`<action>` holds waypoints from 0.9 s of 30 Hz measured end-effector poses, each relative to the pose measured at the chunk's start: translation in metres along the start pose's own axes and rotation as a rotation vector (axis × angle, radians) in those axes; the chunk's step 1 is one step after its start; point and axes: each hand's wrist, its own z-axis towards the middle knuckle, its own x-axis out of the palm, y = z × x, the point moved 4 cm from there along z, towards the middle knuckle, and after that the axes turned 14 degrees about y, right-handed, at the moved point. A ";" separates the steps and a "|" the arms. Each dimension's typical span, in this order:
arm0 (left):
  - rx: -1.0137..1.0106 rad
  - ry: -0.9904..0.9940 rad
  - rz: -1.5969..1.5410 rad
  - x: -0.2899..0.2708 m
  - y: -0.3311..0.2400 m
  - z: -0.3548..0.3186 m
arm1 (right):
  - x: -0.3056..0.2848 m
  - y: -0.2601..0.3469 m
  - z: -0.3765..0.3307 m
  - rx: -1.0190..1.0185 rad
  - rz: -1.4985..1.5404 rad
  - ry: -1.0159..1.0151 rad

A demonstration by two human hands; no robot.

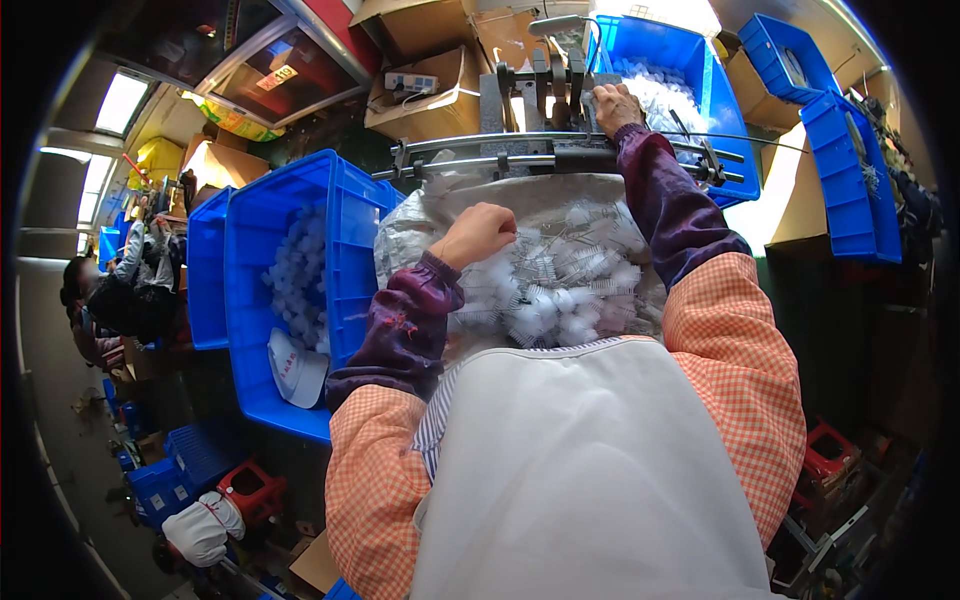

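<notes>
Biggest first: blue bin [354,262] left of the seated-height work spot, open side up, white pieces [300,262] inside; probably there to keep stock within left-arm reach. Another blue bin [642,38] beyond the right arm, also holding white pieces, close by the machine, likely for the same reason. Grey sheet [402,232] spread between the person's apron [590,450] and the machine; presumably catches loose parts. Dark metal machine [552,88] at far side, metal rods [475,166] running across its near side, facing the person. Cardboard box [437,118] just left of it, power strip [411,83] at its top, maybe parked there off the work area.

Pile of translucent, comb-like pieces [590,255] with whiter chunks on the sheet, right under the arms, so easy to pick from. Right hand [617,108] at the machine's right side, fingers bent; grip can't be confirmed. Left hand [478,234] above pile's left edge, fingers curled inward; can't tell if holding a piece. White cap [296,368] in left bin's near end, apparently just stowed.
</notes>
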 end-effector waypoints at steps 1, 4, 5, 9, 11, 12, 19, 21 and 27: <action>0.007 -0.023 -0.020 -0.004 -0.005 0.000 | 0.001 -0.002 0.000 -0.006 0.003 -0.007; 0.033 -0.093 -0.085 -0.012 -0.018 -0.001 | -0.001 -0.001 0.000 -0.013 0.056 -0.009; 0.054 -0.117 -0.106 -0.013 -0.022 0.000 | -0.002 -0.001 0.001 -0.012 0.078 -0.009; 0.244 -0.174 -0.190 -0.013 -0.039 0.007 | 0.001 -0.002 0.001 -0.007 0.044 -0.013; 0.334 -0.193 -0.191 -0.013 -0.049 0.011 | 0.002 -0.005 0.002 -0.021 0.099 -0.033; 0.380 -0.203 -0.192 -0.012 -0.053 0.012 | 0.004 -0.006 0.002 -0.026 0.104 -0.038; 0.437 -0.090 -0.053 0.015 -0.063 0.020 | 0.004 -0.006 0.005 -0.022 0.162 -0.030; 0.430 -0.032 -0.052 0.020 -0.067 0.020 | 0.003 -0.006 0.005 -0.025 0.156 -0.036; 0.385 -0.085 -0.037 0.021 -0.057 0.022 | 0.000 -0.004 0.003 -0.013 0.205 -0.045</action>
